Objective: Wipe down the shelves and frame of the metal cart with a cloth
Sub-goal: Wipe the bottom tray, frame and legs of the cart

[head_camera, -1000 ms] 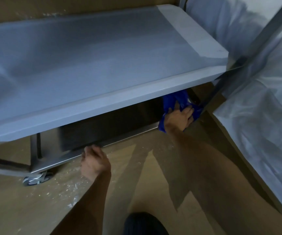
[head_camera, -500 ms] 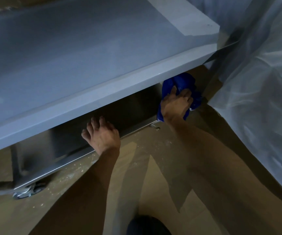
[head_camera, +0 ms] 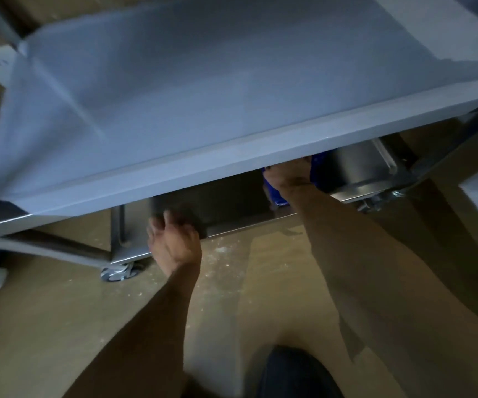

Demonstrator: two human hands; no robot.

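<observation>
Cart showed two shelves, two casters, one blue cloth. Right hand gripped the cloth; left hand lay open on the lower shelf above a dusty floor.

Smooth satin metal cart, soft blue cloth

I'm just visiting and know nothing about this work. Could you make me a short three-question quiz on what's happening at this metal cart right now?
1. True or false: the blue cleaning cloth lies on the wide grey upper shelf.
2. Which hand presses the cloth: A) left hand B) right hand?
3. Fill in: the left hand rests at the front edge of the ___ shelf, near the small caster wheel.

Key
1. False. The cloth is below the upper shelf, on the dark steel lower shelf, partly hidden by the upper shelf's edge.
2. B.
3. Lower.
</observation>
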